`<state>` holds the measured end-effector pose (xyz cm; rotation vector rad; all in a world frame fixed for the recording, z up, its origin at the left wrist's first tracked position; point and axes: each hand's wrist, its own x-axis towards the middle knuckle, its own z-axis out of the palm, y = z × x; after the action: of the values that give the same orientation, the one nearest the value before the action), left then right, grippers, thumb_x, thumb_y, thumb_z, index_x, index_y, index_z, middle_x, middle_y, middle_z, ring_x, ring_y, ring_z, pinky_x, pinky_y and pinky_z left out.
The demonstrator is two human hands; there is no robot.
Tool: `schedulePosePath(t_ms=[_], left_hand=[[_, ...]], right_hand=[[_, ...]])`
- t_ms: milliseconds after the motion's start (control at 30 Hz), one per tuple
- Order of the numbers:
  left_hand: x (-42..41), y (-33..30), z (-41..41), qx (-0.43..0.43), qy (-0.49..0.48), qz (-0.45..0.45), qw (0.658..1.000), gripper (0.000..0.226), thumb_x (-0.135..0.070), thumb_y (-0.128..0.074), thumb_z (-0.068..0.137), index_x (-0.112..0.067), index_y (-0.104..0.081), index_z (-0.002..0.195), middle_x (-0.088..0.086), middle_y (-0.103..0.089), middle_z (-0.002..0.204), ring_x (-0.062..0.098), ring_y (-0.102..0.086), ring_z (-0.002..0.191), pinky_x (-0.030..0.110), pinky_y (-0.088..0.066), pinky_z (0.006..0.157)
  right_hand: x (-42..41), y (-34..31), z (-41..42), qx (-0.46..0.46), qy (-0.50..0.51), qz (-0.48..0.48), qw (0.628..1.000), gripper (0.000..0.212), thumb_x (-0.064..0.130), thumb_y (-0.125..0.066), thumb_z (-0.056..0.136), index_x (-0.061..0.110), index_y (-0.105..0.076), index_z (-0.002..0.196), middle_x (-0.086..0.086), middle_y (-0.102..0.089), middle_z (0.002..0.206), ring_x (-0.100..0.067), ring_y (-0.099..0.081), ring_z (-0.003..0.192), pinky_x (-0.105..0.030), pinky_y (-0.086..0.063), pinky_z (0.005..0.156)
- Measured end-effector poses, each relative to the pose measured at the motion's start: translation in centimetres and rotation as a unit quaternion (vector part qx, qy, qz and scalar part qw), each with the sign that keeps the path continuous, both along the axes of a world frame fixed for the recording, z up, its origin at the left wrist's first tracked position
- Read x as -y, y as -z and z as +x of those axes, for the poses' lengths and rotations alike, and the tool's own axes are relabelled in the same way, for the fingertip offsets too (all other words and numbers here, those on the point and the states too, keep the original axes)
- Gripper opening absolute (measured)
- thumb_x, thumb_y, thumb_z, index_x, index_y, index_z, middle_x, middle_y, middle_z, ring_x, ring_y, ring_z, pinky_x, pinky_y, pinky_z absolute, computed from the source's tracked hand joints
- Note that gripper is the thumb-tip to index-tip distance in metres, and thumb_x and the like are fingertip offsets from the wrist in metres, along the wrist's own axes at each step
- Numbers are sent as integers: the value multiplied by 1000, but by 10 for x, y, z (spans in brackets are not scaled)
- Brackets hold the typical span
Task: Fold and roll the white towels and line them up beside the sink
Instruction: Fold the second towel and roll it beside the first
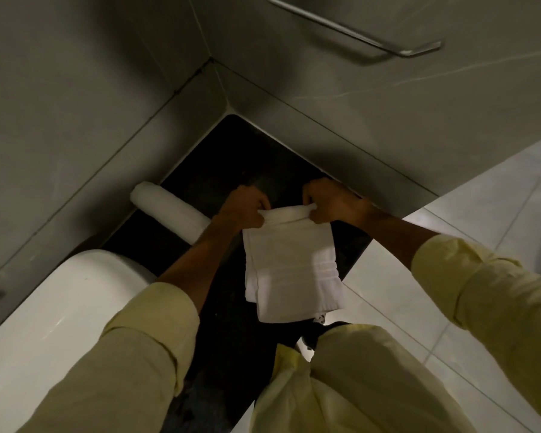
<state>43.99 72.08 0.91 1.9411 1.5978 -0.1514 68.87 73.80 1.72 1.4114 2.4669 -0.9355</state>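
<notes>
Left hand (242,210) and right hand (331,203) pinch the started roll of a folded white towel (289,264) above the dark bench (219,157); a finished roll (169,210) lies left. Uneven tension could skew the roll.

The left hand (242,210) and forearm cover the near end of the rolled towel (169,210). The folded towel (291,267) hides the bench (231,157) beneath both hands. The sink (60,307), below the left hand, runs off the picture's left edge.
</notes>
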Motion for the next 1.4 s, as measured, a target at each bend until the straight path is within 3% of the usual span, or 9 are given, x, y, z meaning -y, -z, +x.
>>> schedulePosePath(t_ms=[200,333,567,767,933,1033,1167,1333,1400], left_hand=[[74,15,17,-46,-39,88,994,35,-10,-46,98,-13,-58,131,13,-55,139,31,-53,125,34,-37,108],[128,25,23,-26,-24,88,995,50,-3,-35,100,-10,-29,149,11,-27,158,28,-23,147,37,-22,120],[85,7,21,-55,-48,143,987,39,-12,-46,96,-17,-54,134,10,-60,131,28,-57,118,34,-42,99],[49,-6,16,-9,0,-1,1000,41,-10,-76,73,-13,-68,113,10,-64,121,25,-62,110,27,-49,90],[55,-6,7,43,-1,42,998,36,-13,-84,66,-13,-75,101,7,-75,105,21,-71,94,23,-51,85],[71,2,9,46,-41,93,994,32,-11,-73,78,-14,-72,110,8,-71,116,24,-66,106,23,-45,94],[126,13,27,20,-75,129,989,39,-1,-49,91,-7,-60,128,17,-60,133,33,-57,122,36,-37,109],[171,21,39,-31,-18,151,988,43,1,-67,73,-5,-68,115,18,-71,113,37,-70,100,45,-57,83],[174,10,40,27,-51,141,988,39,0,-57,82,-5,-65,120,18,-68,119,37,-67,105,43,-57,87]], right_hand=[[65,27,-7,74,1,207,976,21,7,-77,71,6,-72,91,-14,-67,94,-31,-61,86,-39,-50,80],[112,37,-5,70,55,151,984,49,21,-69,87,6,-55,132,-17,-51,136,-33,-48,124,-42,-43,106],[78,9,-10,49,89,93,990,44,6,-63,86,15,-60,129,-13,-60,122,-30,-58,109,-37,-52,89],[54,2,-8,71,12,41,997,60,33,-62,57,11,-66,113,-14,-56,113,-32,-52,99,-31,-37,73],[54,-5,-6,-12,32,24,999,46,28,-58,50,8,-66,90,-8,-65,90,-22,-59,78,-24,-40,58],[59,-2,-12,-11,60,84,995,31,21,-68,54,11,-65,84,-8,-64,90,-28,-60,82,-33,-48,69],[104,14,-14,59,63,209,974,42,7,-73,69,7,-66,111,-16,-63,116,-35,-56,106,-44,-45,92],[169,40,6,20,83,215,973,64,18,-86,70,2,-62,126,-21,-61,125,-38,-57,111,-47,-50,94],[169,35,8,10,90,200,976,53,15,-83,74,5,-64,122,-18,-64,119,-34,-58,105,-43,-54,86]])
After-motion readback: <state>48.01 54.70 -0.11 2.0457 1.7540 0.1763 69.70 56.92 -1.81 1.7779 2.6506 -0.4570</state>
